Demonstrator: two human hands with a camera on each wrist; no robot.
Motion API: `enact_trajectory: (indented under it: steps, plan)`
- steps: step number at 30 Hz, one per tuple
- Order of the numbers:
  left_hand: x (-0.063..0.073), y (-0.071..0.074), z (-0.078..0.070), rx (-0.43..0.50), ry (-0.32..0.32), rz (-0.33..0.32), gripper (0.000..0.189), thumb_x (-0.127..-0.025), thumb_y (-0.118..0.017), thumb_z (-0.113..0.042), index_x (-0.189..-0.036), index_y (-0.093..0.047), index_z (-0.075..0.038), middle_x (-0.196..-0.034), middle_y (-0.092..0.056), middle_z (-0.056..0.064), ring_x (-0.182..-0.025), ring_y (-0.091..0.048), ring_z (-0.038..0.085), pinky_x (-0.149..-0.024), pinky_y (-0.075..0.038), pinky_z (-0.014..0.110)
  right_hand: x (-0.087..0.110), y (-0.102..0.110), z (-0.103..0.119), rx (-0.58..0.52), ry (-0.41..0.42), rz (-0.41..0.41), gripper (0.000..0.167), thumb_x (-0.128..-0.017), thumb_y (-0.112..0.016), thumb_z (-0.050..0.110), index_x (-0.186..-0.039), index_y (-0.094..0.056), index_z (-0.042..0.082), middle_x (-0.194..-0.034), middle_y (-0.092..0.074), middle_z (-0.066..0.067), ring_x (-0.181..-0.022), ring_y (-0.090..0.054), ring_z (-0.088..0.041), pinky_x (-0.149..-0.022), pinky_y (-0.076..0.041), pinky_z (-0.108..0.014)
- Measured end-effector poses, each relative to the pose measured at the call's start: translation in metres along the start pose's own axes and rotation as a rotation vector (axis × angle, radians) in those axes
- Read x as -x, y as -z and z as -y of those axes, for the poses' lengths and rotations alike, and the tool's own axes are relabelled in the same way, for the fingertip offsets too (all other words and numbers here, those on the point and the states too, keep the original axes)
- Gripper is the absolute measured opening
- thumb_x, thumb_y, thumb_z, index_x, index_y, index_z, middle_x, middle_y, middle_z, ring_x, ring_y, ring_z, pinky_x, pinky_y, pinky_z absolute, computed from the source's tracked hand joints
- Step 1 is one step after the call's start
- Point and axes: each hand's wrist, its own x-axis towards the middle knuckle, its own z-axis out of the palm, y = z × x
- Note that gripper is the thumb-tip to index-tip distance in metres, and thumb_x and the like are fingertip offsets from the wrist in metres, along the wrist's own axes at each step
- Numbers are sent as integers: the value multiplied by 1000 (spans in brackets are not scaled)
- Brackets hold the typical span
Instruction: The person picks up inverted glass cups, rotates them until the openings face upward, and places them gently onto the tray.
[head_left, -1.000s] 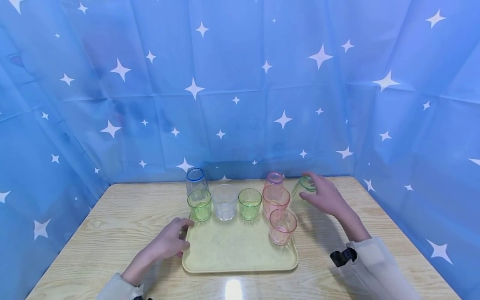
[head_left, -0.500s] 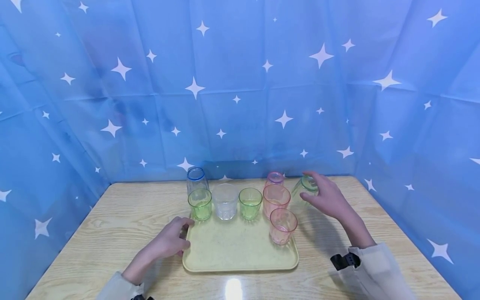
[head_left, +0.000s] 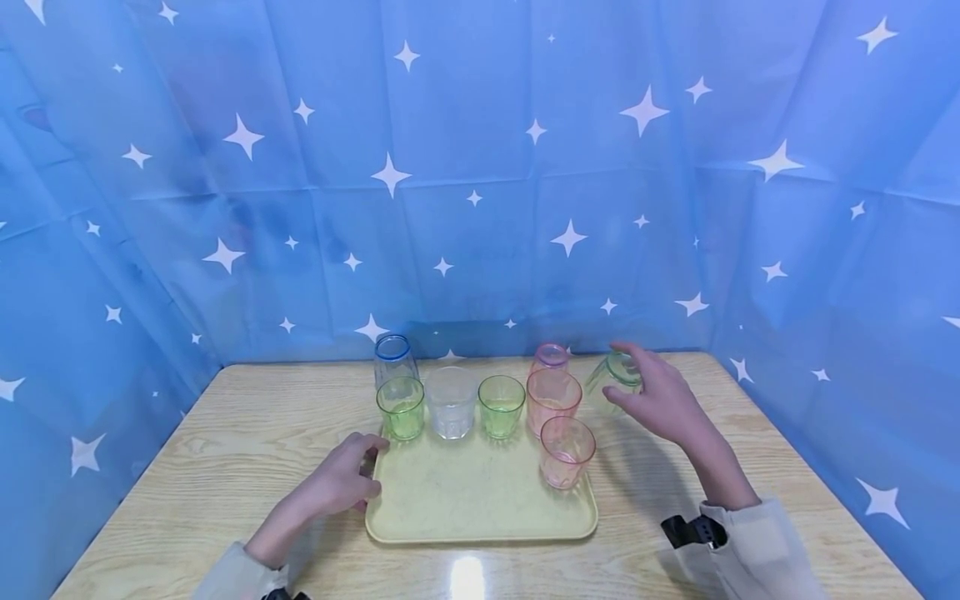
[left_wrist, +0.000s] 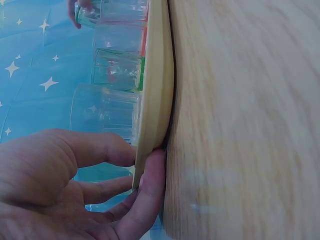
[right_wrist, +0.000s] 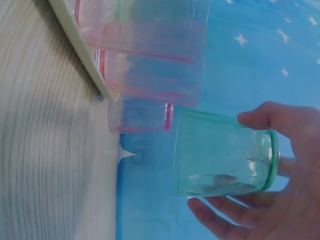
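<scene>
Glass (right_wrist: 217,155), translucent green, upside down

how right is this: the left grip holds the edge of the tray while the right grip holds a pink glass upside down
One thing is off: the glass in the right grip is green, not pink, as the right wrist view shows. It is upside down, and the left grip does hold the edge of the tray.

One glass (right_wrist: 215,155) is green, the tray (head_left: 472,504) cream, the curtain (head_left: 480,117) white-starred blue.
</scene>
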Motion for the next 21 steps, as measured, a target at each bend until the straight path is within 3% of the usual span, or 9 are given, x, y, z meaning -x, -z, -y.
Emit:
enact_trajectory:
  steps: [5, 21]
  plan:
    - [0, 0, -1, 6, 3, 2, 68, -74, -67, 13, -140, -54, 5, -129, -51, 25, -84, -58, 24, -55, -61, 32, 3, 4, 5, 9, -24, -9, 68, -95, -70, 29, -155, -42, 9, -140, -58, -30, -125, -58, -49, -94, -50, -71]
    - [0, 0, -2, -6, 9, 0, 68, -74, -67, 12, -141, -54, 4, -129, -51, 24, -86, -58, 24, -55, -61, 31, 12, 11, 13, -2, -26, -17, 68, -97, -70, 33, -155, -41, 11, -147, -52, -28, -129, -55, -51, -94, -50, -71]
